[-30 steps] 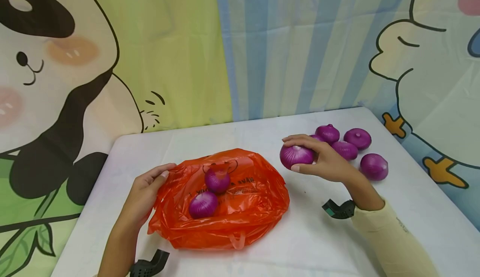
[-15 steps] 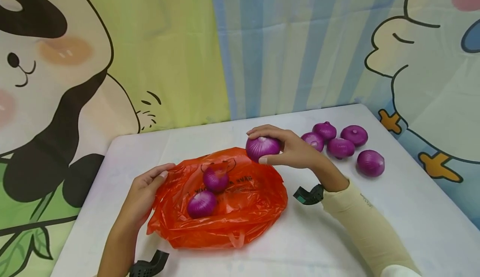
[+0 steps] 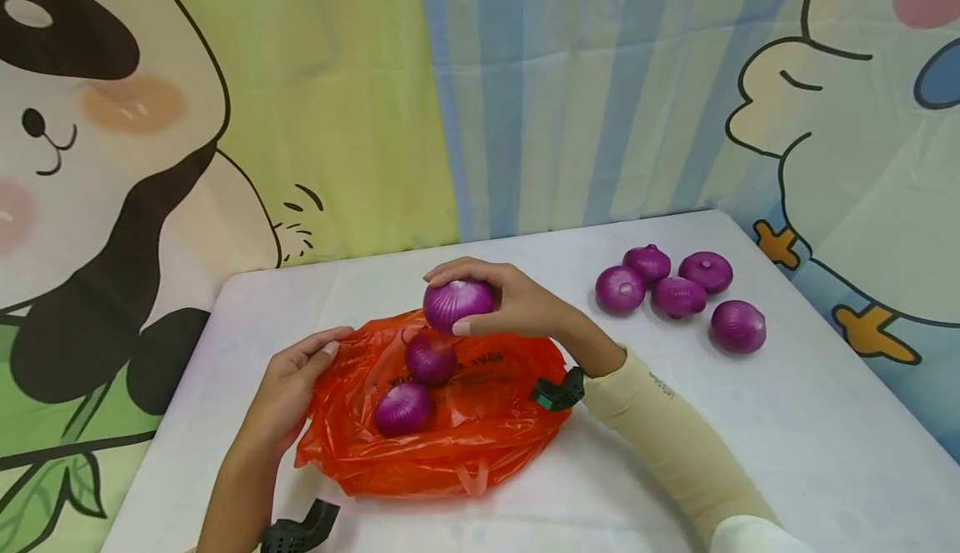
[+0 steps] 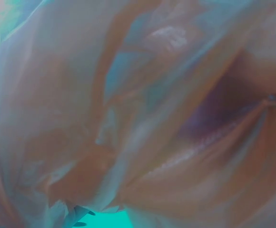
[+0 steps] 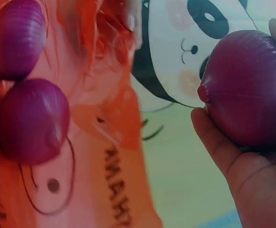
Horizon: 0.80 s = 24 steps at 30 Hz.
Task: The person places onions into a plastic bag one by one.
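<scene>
A purple onion (image 3: 454, 305) is gripped by my right hand (image 3: 517, 299) above the back edge of an orange-red plastic bag (image 3: 495, 420). In the right wrist view, fingers and thumb curve round this onion (image 5: 247, 90). Two more onions, one nearer (image 3: 402, 409) and one farther (image 3: 430, 359), lie in the bag's opening. My left hand (image 3: 296, 378) pinches the bag's left rim between thumb and fingers. Blurred, translucent bag film (image 4: 57, 104) fills the left wrist view and hides that hand there.
Several onions (image 3: 678, 296) sit in a loose group on the right part of the white table (image 3: 750, 436). Cartoon-printed cloth (image 3: 360, 103) stands behind the table. Each wrist wears a black camera mount, the right one (image 3: 558, 390) hanging over the bag's right side.
My right hand has carried its onion leftward, from beside the onion group to above the bag. The left hand stays at the bag's left rim.
</scene>
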### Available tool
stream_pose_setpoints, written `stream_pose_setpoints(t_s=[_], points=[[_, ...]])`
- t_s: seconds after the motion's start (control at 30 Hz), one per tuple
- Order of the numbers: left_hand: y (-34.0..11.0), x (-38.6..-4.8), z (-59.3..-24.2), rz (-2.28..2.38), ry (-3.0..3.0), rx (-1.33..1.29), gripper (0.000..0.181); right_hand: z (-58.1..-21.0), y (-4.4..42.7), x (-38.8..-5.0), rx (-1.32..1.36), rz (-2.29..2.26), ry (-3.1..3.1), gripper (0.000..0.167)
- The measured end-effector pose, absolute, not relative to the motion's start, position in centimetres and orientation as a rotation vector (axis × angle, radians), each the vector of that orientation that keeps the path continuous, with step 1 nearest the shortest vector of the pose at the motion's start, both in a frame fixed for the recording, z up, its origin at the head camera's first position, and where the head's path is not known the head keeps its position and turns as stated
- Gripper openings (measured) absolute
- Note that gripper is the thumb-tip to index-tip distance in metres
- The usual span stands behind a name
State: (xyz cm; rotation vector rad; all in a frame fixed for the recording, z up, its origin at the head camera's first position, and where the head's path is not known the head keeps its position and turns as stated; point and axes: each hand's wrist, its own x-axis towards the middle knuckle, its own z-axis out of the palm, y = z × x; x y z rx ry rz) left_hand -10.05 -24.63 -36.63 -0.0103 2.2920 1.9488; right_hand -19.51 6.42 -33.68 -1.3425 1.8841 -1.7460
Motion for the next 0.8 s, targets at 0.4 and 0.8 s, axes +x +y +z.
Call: stream_pose_setpoints(t_s=[0.4,0.8], points=[[-24.4,-10.0,-36.4,1.924,2.309,-0.038,0.045,-36.2,3.9,-19.7,-1.325,-1.654,1.808,0.047],[-24.5,-10.0,-36.4,1.933,2.302,-0.053,0.045,-38.2,3.5,-19.8,-1.415,-1.502,1.81,0.045]])
